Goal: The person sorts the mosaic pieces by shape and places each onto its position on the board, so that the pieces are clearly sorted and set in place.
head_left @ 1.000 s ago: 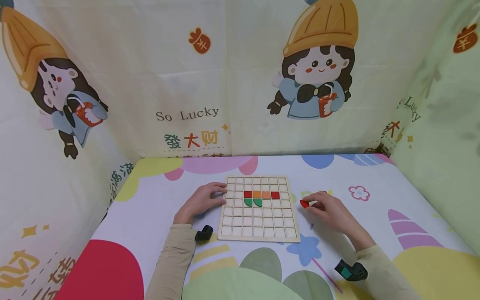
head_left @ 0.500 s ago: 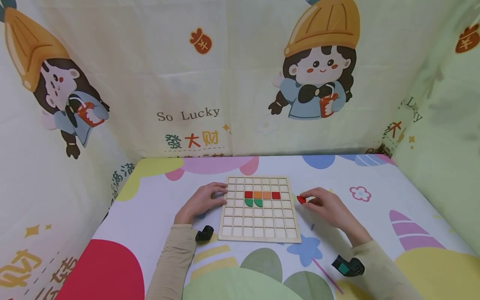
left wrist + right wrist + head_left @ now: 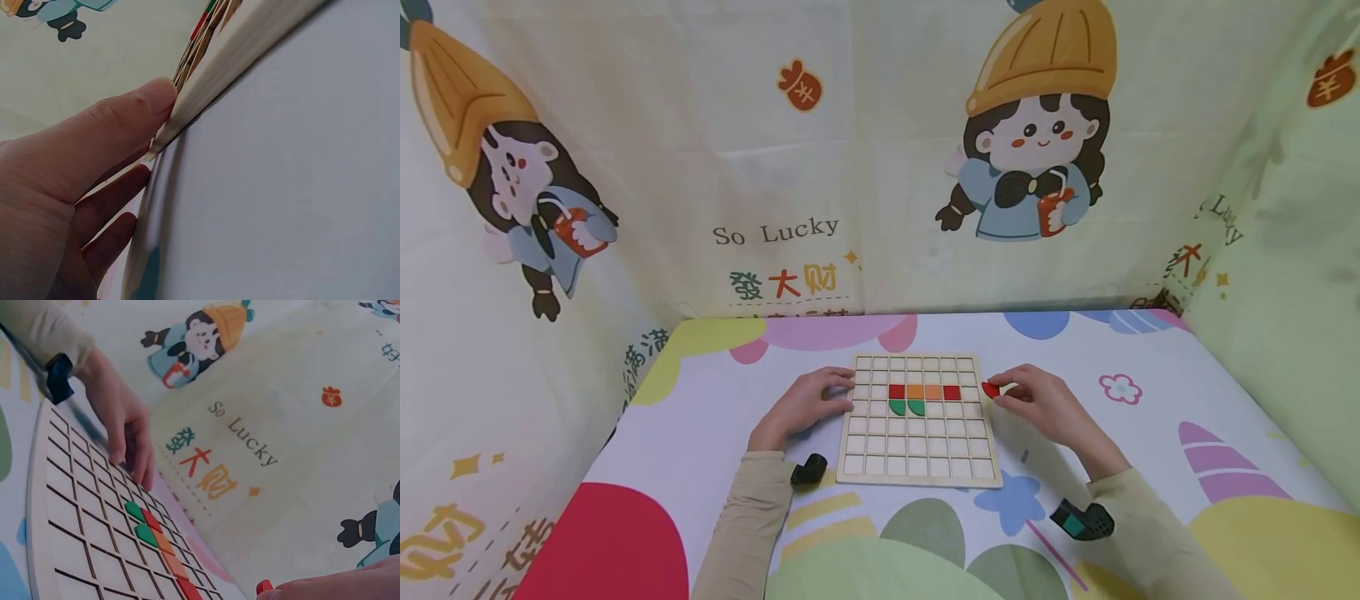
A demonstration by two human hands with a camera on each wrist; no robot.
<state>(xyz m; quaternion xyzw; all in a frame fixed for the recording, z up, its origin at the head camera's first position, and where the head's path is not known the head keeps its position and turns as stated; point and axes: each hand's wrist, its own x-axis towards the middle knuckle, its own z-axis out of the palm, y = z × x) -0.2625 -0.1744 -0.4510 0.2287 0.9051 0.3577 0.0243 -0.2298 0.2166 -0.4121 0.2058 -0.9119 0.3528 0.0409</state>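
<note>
A wooden grid board [image 3: 919, 481] lies flat on the table. In one of its rows sit a red square tile [image 3: 897, 392], an orange one [image 3: 914, 392], a paler orange one [image 3: 933, 392] and another red one [image 3: 952, 392]. Below the first two are two green quarter-round tiles [image 3: 897, 407]. My left hand [image 3: 803, 406] touches the board's left edge; the left wrist view shows the thumb [image 3: 140, 106] against the rim. Thumb and fingers of my right hand [image 3: 1043, 404] pinch a red tile with a curved edge [image 3: 991, 389] at the board's right edge.
The table wears a cloth with printed shapes [image 3: 925, 567]. Patterned curtains [image 3: 895, 167] stand behind it and at both sides. Each sleeve carries a small dark device, one at the left wrist [image 3: 809, 469] and one at the right [image 3: 1081, 520].
My right hand has moved left with the red tile, from some way off the board up to its right edge. The left hand and the tiles on the board stay as they were.
</note>
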